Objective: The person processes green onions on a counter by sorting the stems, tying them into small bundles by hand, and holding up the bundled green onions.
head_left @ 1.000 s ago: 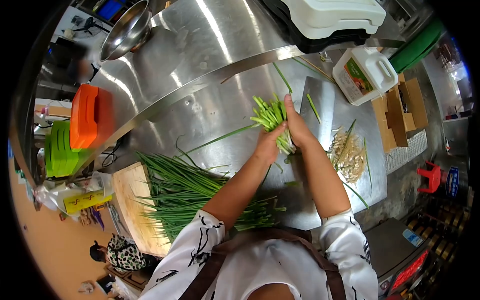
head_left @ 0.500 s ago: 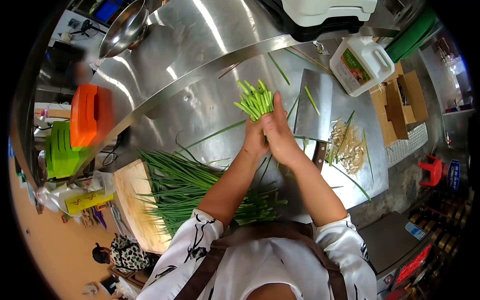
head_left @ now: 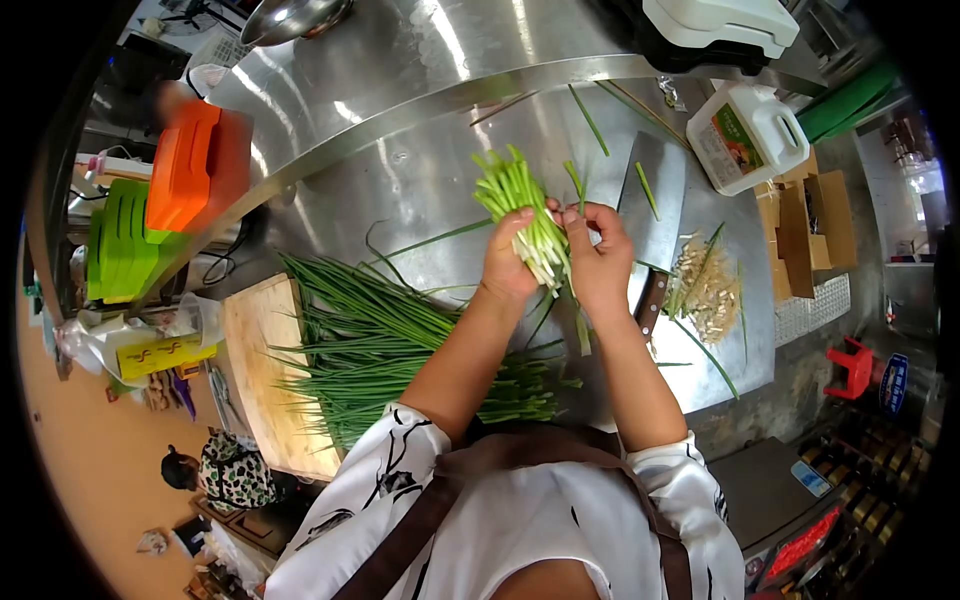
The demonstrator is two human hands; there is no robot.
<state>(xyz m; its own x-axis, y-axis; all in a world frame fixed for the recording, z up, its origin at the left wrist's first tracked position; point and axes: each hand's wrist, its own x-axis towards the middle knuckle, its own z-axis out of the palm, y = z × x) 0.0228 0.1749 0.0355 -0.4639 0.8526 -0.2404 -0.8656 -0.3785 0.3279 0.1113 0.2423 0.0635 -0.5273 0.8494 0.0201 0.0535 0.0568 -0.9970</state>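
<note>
My left hand (head_left: 510,262) is wrapped around a bunch of cut scallion stalks (head_left: 515,190), green at the far end and white at the end nearer me. Close beside it, my right hand (head_left: 600,262) pinches a loose scallion leaf (head_left: 574,180) that pokes up above the fingertips. A large pile of long green scallions (head_left: 390,350) lies on the metal table left of my forearms. To the right, a cleaver (head_left: 655,200) rests flat with its dark handle toward me. Beside it is a heap of pale trimmings (head_left: 708,290).
A wooden board (head_left: 265,370) lies under the pile's left end. A white jug (head_left: 745,138) stands at the table's right, near a cardboard box (head_left: 825,225). A raised metal shelf edge (head_left: 400,110) crosses behind. Another person (head_left: 235,470) is at the lower left.
Both hands were clasped together around the bunch. Now my right hand has come off to the right and pinches a leaf, while the left holds the bunch, its white ends showing.
</note>
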